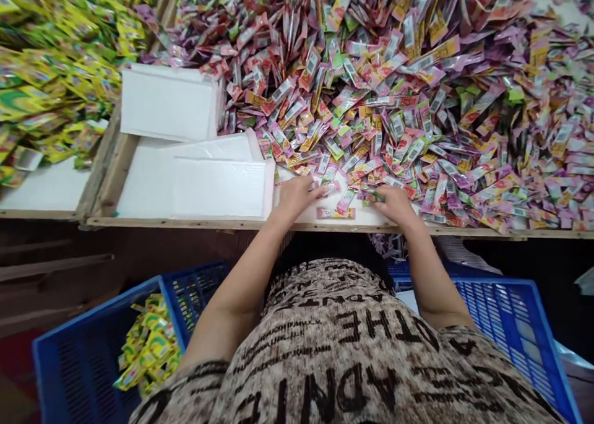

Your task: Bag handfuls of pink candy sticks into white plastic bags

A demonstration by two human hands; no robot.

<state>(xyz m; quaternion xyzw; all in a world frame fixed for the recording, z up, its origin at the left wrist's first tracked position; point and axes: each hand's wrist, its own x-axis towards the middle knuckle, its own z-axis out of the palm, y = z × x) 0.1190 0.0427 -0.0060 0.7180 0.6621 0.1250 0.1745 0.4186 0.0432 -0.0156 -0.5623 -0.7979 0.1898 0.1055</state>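
Note:
A huge heap of pink, purple and orange sachets [394,77] covers the white table top [320,216]. My left hand [297,195] lies at the heap's near edge, fingers flat and reaching onto a few sachets. My right hand [394,202] rests beside it, fingers curled over a small bunch of sachets [371,195]. One loose sachet [335,213] lies between the hands near the table's front edge.
White flat boxes [195,151] are stacked left of my hands. A separate bin of yellow-green sachets [51,71] fills the far left. Below the table stand a blue crate [83,362] holding yellow-green packets and another blue crate [505,331] at right.

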